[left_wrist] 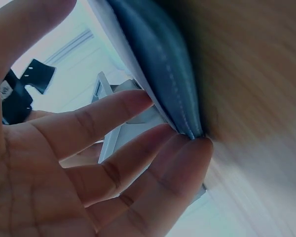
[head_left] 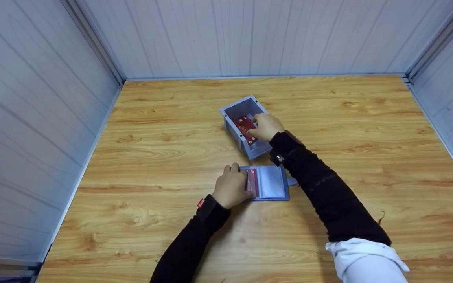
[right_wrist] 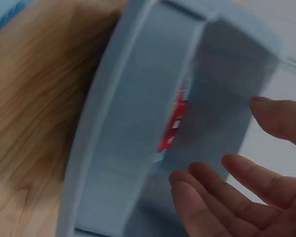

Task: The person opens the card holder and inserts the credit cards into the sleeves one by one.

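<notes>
A blue card holder (head_left: 285, 192) lies spread on the table, with clear sleeves and a red card (head_left: 251, 181) at its left side. My left hand (head_left: 231, 188) holds the holder by its left part, thumb at the near edge. In the left wrist view, fingertips meet the stitched edge of the card holder (left_wrist: 170, 74). Just beyond stands a grey plastic bin (head_left: 234, 133) with a red VIP card (head_left: 244, 126) inside. My right hand (head_left: 266, 126) reaches over the bin. The right wrist view shows its fingers spread and apart from the red card (right_wrist: 175, 121).
The wooden table (head_left: 151, 157) is bounded by pale panel walls (head_left: 230, 39) at the back and both sides. The bin's near corner stands close to the card holder's far edge. A small blue tab (head_left: 291, 181) sticks out at the holder's right.
</notes>
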Action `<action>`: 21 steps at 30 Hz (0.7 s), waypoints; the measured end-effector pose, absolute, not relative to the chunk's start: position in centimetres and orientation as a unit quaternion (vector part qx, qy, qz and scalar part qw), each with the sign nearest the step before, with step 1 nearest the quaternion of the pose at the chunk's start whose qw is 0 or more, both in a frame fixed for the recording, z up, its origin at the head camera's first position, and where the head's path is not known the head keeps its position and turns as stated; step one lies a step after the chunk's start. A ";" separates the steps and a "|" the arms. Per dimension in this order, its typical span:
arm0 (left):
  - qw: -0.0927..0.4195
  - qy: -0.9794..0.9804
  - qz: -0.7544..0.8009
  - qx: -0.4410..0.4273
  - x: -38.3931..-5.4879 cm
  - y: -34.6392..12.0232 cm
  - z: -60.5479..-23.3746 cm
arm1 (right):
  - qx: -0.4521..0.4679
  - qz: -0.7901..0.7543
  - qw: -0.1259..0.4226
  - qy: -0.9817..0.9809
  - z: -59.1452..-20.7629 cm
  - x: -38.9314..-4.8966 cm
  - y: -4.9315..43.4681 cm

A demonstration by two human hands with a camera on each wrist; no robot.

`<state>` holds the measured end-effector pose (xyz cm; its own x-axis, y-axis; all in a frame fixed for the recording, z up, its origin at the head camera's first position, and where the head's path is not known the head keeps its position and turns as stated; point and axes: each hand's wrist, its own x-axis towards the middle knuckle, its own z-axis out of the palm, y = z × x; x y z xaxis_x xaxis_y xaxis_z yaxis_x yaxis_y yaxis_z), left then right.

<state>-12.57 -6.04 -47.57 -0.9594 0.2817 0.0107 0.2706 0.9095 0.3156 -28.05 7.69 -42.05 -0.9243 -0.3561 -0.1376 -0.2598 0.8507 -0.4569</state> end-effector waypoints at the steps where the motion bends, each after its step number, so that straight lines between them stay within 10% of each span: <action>1: 0.016 0.977 0.158 0.142 -12.6 -6.0 -47.6 | -0.154 -0.209 0.110 0.959 -42.3 -28.2 7.5; 21: 0.017 0.978 0.156 0.137 -12.7 -6.0 -47.6 | -0.093 -0.133 0.104 0.981 -45.5 -28.7 4.9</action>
